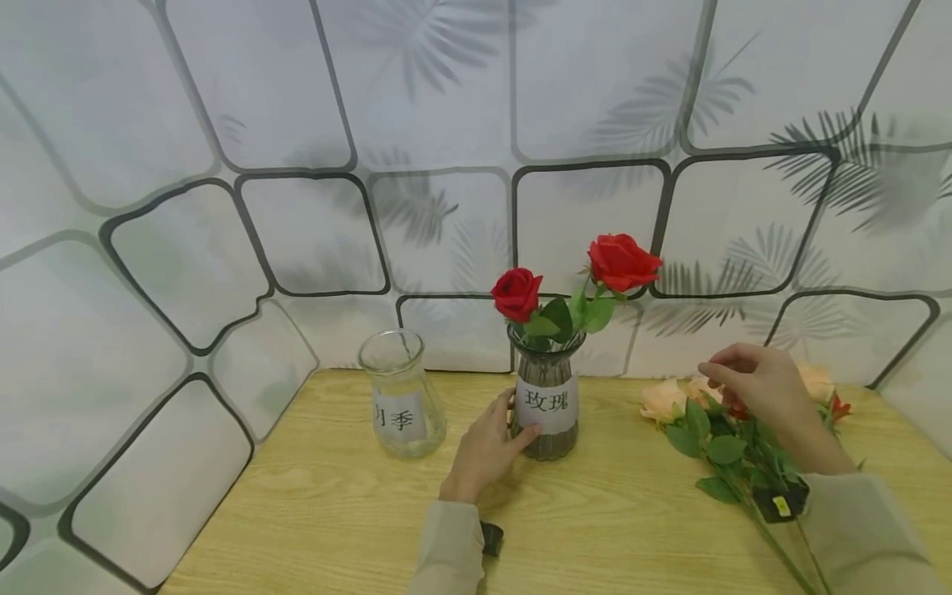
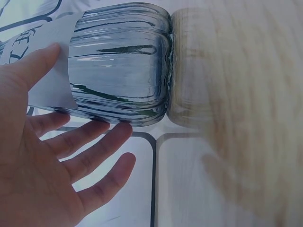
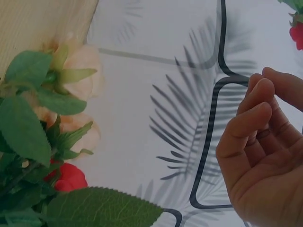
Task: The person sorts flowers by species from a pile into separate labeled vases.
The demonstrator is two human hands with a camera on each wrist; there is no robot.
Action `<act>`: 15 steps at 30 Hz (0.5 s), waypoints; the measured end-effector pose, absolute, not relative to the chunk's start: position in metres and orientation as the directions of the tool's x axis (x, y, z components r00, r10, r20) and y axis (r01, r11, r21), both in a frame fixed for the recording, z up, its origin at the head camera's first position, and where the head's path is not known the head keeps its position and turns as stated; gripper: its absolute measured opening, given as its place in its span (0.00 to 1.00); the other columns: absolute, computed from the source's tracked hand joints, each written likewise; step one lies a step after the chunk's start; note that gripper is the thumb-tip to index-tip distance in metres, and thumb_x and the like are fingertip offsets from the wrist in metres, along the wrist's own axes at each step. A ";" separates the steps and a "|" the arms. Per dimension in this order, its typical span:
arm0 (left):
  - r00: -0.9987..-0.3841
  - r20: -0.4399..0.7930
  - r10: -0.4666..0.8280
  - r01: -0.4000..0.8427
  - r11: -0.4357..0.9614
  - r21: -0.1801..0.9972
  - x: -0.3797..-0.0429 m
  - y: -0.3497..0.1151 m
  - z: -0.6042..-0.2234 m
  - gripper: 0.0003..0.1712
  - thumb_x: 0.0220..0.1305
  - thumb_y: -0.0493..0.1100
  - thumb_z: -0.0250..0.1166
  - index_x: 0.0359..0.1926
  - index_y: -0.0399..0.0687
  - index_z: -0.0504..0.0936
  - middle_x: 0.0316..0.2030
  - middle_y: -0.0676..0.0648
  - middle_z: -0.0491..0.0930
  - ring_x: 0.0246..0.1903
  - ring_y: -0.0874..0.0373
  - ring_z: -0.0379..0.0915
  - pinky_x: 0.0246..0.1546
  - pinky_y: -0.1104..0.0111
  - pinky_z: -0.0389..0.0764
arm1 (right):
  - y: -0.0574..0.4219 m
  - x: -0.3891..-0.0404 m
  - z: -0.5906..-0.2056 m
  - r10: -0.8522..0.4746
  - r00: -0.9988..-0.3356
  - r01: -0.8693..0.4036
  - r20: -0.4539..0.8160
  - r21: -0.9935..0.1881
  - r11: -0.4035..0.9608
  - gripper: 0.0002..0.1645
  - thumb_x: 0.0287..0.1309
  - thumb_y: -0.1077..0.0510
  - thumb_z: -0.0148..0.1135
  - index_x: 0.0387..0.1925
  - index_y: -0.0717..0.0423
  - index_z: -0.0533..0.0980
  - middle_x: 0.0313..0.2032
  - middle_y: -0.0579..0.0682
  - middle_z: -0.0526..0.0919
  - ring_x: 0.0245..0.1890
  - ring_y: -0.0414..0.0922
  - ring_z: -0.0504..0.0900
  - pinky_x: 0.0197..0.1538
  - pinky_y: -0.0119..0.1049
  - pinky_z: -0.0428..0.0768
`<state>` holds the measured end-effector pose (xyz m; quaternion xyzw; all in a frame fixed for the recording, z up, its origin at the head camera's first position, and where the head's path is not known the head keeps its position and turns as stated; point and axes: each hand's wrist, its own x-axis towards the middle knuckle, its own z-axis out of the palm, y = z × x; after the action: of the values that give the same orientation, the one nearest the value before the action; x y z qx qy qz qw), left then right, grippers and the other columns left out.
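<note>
A dark ribbed glass vase (image 1: 546,446) with a white label stands upright near the wall, holding two red roses (image 1: 518,294) with green leaves. My left hand (image 1: 487,450) holds its left side, thumb on the label and fingers along the far side. In the left wrist view, the fingertips touch the glass of the vase (image 2: 123,71) lightly. My right hand (image 1: 766,397) hovers above a bunch of flowers (image 1: 725,450) lying on the table. Its fingers are loosely bent, with nothing between them in the right wrist view. Peach blooms (image 3: 83,71) and a red bloom (image 3: 71,177) show beside it.
A clear glass vase (image 1: 409,388) with a white label stands left of the dark one. Behind the wooden table (image 1: 610,529) rises a patterned wall (image 1: 446,231). Flower stems (image 1: 781,545) run toward the table's front right.
</note>
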<state>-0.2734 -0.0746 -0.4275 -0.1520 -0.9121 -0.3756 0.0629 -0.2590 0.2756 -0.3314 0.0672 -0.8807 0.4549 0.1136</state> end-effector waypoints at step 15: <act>-0.946 0.230 0.230 0.325 0.669 0.668 -0.273 -0.075 -0.428 0.41 0.72 0.60 0.63 0.74 0.41 0.64 0.63 0.39 0.75 0.48 0.48 0.78 0.48 0.50 0.80 | 0.300 -0.252 -0.339 0.059 -0.964 -0.172 0.259 -0.780 0.602 0.19 0.69 0.54 0.65 0.41 0.71 0.80 0.19 0.43 0.80 0.18 0.42 0.76 0.22 0.34 0.76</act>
<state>-0.2726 -0.0752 -0.4276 -0.1524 -0.9114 -0.3769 0.0632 -0.2522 0.2999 -0.3386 0.0320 -0.8855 0.4450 0.1300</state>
